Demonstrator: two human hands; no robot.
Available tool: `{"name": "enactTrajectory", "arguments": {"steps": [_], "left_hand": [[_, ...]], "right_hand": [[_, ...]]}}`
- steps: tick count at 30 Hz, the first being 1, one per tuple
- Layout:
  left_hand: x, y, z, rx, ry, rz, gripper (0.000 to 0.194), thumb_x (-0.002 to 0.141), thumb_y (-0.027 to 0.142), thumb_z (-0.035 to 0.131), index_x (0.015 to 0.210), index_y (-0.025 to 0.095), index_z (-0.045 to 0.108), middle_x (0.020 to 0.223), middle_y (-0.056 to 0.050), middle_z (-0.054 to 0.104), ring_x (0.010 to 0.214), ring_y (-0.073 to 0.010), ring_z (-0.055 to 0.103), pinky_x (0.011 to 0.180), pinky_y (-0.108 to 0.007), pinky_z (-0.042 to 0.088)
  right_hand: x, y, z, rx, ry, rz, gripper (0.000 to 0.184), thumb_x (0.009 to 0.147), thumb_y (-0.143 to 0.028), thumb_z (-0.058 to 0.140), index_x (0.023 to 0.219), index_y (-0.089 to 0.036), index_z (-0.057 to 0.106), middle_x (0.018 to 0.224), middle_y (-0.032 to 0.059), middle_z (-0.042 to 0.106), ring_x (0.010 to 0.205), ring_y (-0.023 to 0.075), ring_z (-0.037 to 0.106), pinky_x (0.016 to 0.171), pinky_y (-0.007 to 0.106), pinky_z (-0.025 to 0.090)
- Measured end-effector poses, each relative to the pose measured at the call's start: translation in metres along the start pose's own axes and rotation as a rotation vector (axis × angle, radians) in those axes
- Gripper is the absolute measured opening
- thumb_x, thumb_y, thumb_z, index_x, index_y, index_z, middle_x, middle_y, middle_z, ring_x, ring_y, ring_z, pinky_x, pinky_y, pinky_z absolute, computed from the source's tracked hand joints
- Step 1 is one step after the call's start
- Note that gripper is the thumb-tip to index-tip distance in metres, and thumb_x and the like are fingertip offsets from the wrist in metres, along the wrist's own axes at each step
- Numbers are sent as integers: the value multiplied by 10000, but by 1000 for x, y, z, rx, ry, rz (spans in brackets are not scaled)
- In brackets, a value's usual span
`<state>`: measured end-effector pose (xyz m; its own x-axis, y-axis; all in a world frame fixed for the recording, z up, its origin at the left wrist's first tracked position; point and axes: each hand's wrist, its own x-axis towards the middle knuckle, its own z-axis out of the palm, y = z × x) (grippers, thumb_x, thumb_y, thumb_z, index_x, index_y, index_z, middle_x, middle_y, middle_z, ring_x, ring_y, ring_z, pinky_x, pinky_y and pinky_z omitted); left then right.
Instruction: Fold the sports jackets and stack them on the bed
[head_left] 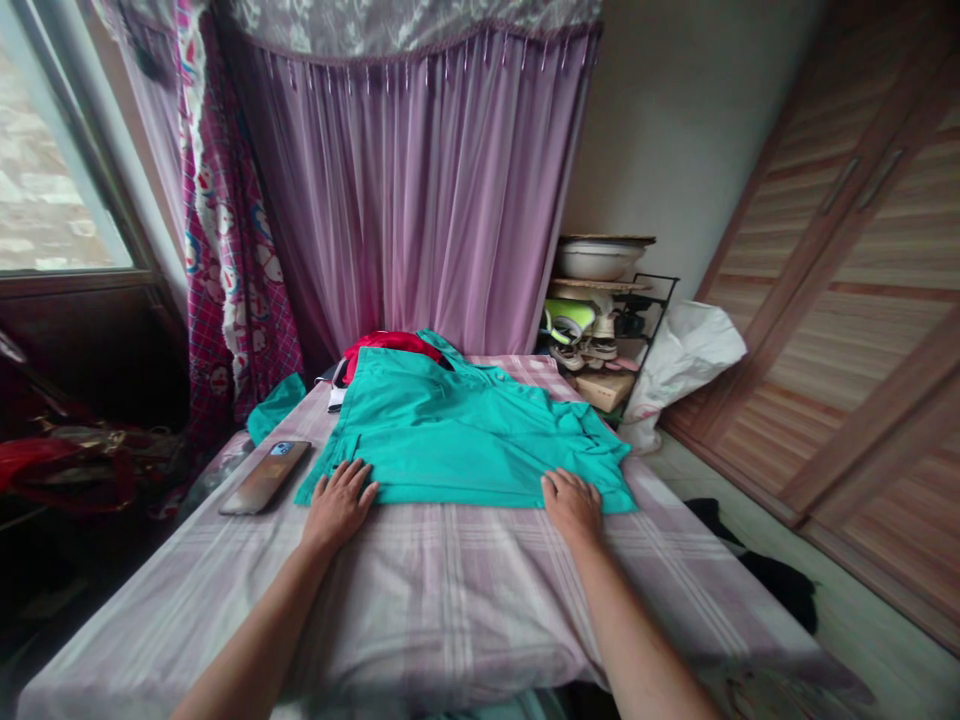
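Note:
A turquoise garment [457,435] lies spread across the cloth-covered table, its near edge fairly straight and its right side rumpled. My left hand [341,503] rests palm down on its near left corner, fingers apart. Near the right end of the same edge, my right hand [572,506] presses on the fabric with its fingers slightly bent; nothing shows inside it. Behind the garment, partly covered by it, is a bundle of red fabric [394,343]. Left of my left hand lies a phone [266,480] with its camera side up.
A pale checked cloth [465,600] covers the table. Purple curtains [420,200] hang behind it. Back right stand a rack with shoes [592,350] and a white sack [690,360], beside a wooden wardrobe [847,330]. Dark cloth [772,580] lies on the floor.

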<state>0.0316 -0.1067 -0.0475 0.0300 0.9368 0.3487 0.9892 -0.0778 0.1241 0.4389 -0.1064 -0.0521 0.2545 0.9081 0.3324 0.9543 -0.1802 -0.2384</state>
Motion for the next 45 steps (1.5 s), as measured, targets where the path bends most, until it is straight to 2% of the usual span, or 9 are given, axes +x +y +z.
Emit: {"name": "enactTrajectory", "arguments": {"steps": [22,30,34,45], "left_hand": [[3,-6,-4,20,-16,33,467,965,443,401,1338,251,605,1448,-71,558,1399,-293,431,1126,-512,364],[2,-9,2,-19,34,28,438,960,454,407,1303,290,627,1427,-55,582,1388,-285,445,1117,-502,372],[1,-6,0,-18,17,23,450,969,452,395,1316,271,618,1439,-64,569,1389,-288,442,1118,-511,370],[-2,-4,-1,-46,30,16,418,968,421,426,1310,279,618,1430,-62,578,1392,-270,440,1132,-498,356]], "right_hand": [[-2,-3,-5,42,43,-2,332,968,-329,442,1151,-257,710,1313,62,658,1227,217,547,1071,409,282],[1,4,6,39,64,-29,357,965,-339,419,1145,-252,715,1315,74,652,1226,225,542,1067,413,283],[4,10,12,43,19,-39,372,959,-359,414,1167,-262,707,1332,71,644,1235,229,540,1065,420,285],[3,10,11,-3,17,-50,373,958,-360,415,1174,-263,704,1325,74,648,1213,233,555,1045,421,310]]}}
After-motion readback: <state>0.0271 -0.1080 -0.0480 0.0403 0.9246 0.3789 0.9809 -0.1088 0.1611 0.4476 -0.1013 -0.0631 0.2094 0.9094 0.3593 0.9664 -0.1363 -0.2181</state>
